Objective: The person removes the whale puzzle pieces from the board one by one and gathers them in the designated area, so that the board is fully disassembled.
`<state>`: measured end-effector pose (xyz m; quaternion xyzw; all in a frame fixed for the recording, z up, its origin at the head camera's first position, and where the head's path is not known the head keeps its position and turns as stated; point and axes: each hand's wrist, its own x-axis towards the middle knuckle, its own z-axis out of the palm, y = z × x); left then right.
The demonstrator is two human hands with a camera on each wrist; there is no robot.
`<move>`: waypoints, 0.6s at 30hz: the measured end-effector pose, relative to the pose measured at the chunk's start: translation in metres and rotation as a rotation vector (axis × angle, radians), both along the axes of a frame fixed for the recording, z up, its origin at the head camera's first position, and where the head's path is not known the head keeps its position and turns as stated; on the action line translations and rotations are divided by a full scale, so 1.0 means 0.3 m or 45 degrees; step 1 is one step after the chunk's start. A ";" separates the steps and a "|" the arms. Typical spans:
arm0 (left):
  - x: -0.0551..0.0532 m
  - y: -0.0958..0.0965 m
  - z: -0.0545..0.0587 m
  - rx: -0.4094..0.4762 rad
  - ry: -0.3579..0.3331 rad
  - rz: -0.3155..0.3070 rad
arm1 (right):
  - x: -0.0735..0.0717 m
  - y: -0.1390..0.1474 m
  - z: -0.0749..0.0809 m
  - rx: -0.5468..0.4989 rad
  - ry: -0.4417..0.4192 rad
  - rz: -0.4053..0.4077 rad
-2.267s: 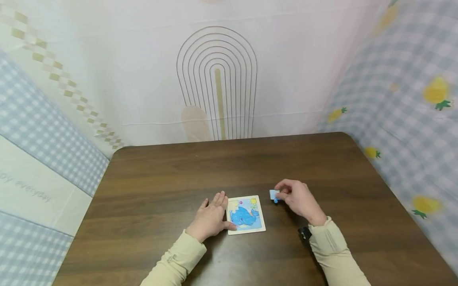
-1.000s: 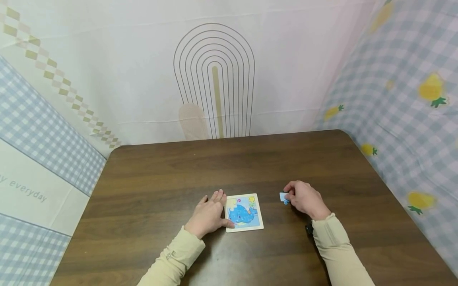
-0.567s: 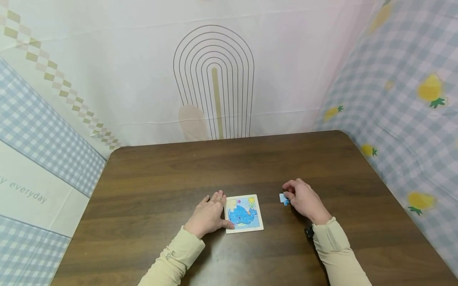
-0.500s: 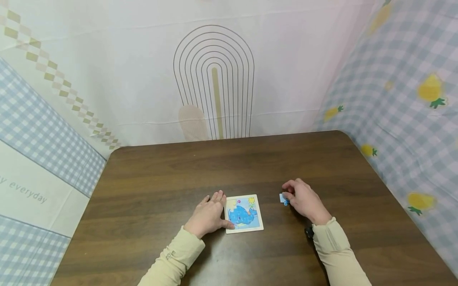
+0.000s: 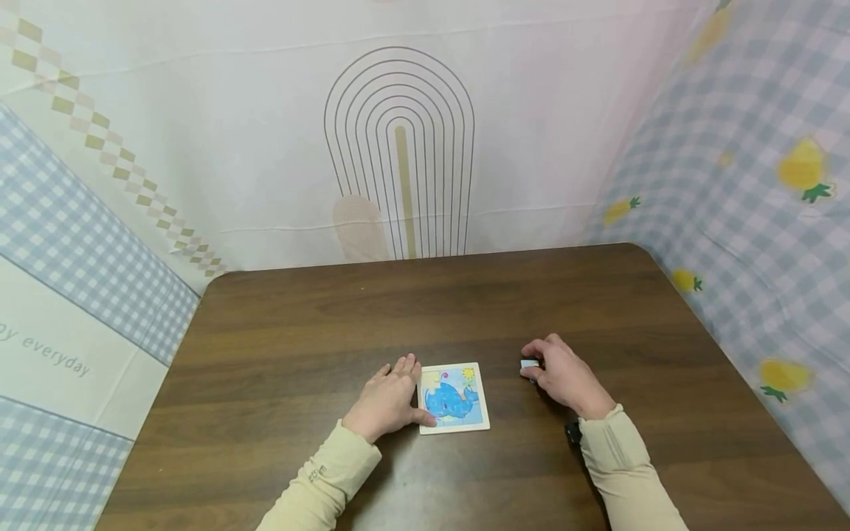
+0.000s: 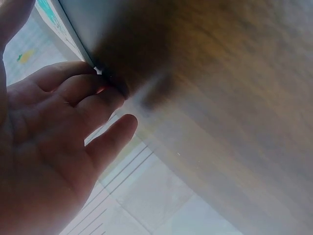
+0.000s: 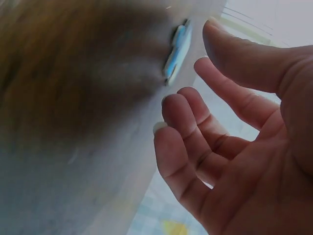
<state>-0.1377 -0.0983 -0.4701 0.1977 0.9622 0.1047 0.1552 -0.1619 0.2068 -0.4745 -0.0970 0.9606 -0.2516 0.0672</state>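
A square whale puzzle in a pale frame lies flat on the table. My left hand rests at its left side, fingers extended along the edge and thumb over the lower left corner. In the left wrist view, fingertips of the left hand meet the frame's side. To the right of the puzzle is a small light-blue puzzle piece. My right hand has thumb and index finger on either side of this piece. The right wrist view shows a gap between the right hand and the puzzle piece.
The brown wooden table extends around both hands. Behind it hangs a pale cloth with arch lines, and a checked cloth with yellow pineapples hangs at the right. A black band sits by the right wrist.
Earlier, my right hand and the piece moved right, away from the puzzle. Since then its thumb has shifted from the piece's top to its near side. The left hand stays on the puzzle.
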 end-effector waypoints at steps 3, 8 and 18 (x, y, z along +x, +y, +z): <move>0.002 -0.002 0.000 0.000 0.001 -0.002 | 0.002 -0.022 0.002 0.009 0.018 0.002; 0.010 -0.006 -0.007 0.045 0.010 -0.016 | 0.005 -0.050 0.001 0.012 0.025 0.001; 0.014 -0.006 -0.023 0.122 0.065 -0.021 | 0.001 0.013 -0.005 0.053 0.045 0.001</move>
